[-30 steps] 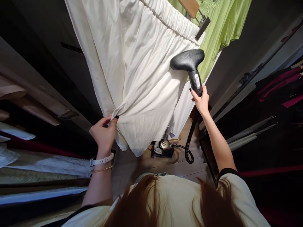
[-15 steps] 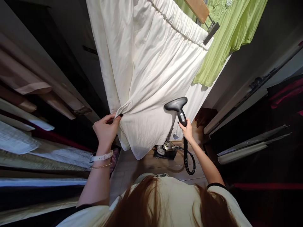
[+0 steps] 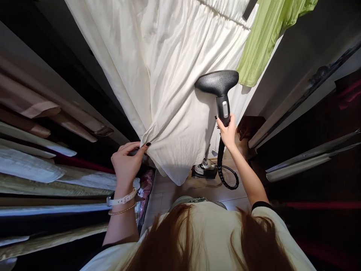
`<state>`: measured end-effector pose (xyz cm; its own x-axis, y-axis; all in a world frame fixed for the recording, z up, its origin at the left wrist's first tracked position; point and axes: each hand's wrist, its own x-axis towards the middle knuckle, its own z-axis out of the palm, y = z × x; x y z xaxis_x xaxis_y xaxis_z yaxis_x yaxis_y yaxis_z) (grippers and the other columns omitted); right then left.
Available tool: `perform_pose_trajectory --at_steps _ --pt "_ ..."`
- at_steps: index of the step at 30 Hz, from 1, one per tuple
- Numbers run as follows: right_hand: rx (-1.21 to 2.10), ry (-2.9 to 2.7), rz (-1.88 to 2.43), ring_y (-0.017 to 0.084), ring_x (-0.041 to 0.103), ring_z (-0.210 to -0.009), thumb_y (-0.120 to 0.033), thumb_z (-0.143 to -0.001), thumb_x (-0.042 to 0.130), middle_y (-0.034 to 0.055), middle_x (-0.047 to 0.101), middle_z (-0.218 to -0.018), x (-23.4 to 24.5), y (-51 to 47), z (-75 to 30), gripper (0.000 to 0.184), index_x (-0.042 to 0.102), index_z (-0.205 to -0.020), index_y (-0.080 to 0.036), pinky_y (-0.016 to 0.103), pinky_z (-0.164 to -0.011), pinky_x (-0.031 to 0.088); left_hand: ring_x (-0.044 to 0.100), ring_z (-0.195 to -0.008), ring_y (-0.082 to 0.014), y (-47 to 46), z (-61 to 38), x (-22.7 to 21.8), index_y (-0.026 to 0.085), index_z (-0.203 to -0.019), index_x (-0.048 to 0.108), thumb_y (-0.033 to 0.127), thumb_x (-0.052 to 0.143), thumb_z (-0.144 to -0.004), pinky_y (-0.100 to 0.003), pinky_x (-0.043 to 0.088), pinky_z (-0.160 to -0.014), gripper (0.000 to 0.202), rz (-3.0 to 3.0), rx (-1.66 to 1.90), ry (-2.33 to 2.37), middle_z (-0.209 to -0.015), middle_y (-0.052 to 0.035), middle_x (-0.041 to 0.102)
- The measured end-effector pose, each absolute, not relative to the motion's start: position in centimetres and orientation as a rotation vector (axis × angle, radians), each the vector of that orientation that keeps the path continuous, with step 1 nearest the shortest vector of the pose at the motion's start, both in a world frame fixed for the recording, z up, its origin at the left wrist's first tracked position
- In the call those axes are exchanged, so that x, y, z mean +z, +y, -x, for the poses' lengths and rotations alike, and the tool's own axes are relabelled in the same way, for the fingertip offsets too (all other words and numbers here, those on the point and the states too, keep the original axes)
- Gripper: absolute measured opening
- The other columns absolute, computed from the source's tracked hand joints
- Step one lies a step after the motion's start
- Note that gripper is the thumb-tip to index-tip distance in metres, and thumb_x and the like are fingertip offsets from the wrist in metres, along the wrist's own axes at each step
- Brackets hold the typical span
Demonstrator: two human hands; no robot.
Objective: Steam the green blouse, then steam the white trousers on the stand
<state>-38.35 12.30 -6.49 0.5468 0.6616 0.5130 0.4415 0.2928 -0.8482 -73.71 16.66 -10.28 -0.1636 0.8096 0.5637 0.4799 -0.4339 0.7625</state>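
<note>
White trousers or a skirt with a gathered waistband, a white garment [image 3: 172,75], hangs in front of me. My left hand [image 3: 128,160] pinches its left edge low down between thumb and fingers, drawing the cloth into folds. My right hand [image 3: 228,131] is wrapped round the handle of a black garment steamer head [image 3: 218,82]. The wide head is held up at the right part of the garment; whether it touches the cloth I cannot tell. A black ribbed hose [image 3: 220,158] runs down from the handle and loops near the steamer base [image 3: 204,169] on the floor.
A light green garment [image 3: 256,49] hangs at the upper right, beside a dark hanger clip [image 3: 249,9]. Rows of hanging clothes [image 3: 31,169] line the left side. More clothes [image 3: 299,169] hang in shadow at the right. Wooden floor [image 3: 166,192] shows below.
The steamer head in my right hand has risen and now appears larger. My left hand still pinches the cloth, slightly lower in view. The view has shifted, with less of the hanger showing.
</note>
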Motion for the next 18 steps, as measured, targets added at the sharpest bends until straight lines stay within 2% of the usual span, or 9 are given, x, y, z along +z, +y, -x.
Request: perform_pose_trajectory --at_steps 3,12,15,18 --pt "0.268 -1.062 1.353 0.015 0.049 -0.070 -0.062 -0.084 0.065 -0.0019 0.054 -0.084 -8.8 11.8 39.3 0.045 0.048 -0.106 -0.025 0.028 -0.064 0.040 0.065 -0.083 -0.0213 16.0 74.0 -9.9 0.016 -0.083 0.079 0.039 0.077 -0.071 -0.035 0.053 -0.082 0.026 -1.790 1.597 1.566 -0.086 -0.0072 0.076" --pt "0.524 -1.046 1.592 0.019 0.052 -0.073 -0.063 -0.077 0.063 -0.0008 0.060 -0.083 -22.0 10.3 42.8 0.050 0.052 -0.106 -0.023 0.030 -0.069 0.040 0.061 -0.072 -0.0176 14.2 74.9 -8.5 0.018 -0.083 0.080 0.047 0.077 -0.070 -0.033 0.049 -0.074 0.032 -1.817 1.501 1.625 -0.081 -0.0039 0.073" --pt "0.585 -1.032 1.593 0.021 0.055 -0.076 -0.061 -0.075 0.064 0.0015 0.063 -0.086 -24.5 9.7 43.9 0.049 0.054 -0.105 -0.023 0.032 -0.071 0.042 0.059 -0.071 -0.0170 13.9 75.0 -8.3 0.017 -0.086 0.080 0.048 0.078 -0.069 -0.031 0.048 -0.072 0.035 -1.795 1.504 1.601 -0.078 -0.0037 0.072" --pt "0.604 -0.967 1.550 0.021 0.057 -0.080 -0.061 -0.074 0.065 0.0024 0.064 -0.090 -25.1 9.0 44.8 0.050 0.055 -0.105 -0.023 0.033 -0.074 0.043 0.062 -0.074 -0.0176 13.7 74.8 -8.1 0.017 -0.088 0.080 0.047 0.078 -0.069 -0.030 0.048 -0.072 0.035 -1.759 1.511 1.540 -0.079 -0.0038 0.073"
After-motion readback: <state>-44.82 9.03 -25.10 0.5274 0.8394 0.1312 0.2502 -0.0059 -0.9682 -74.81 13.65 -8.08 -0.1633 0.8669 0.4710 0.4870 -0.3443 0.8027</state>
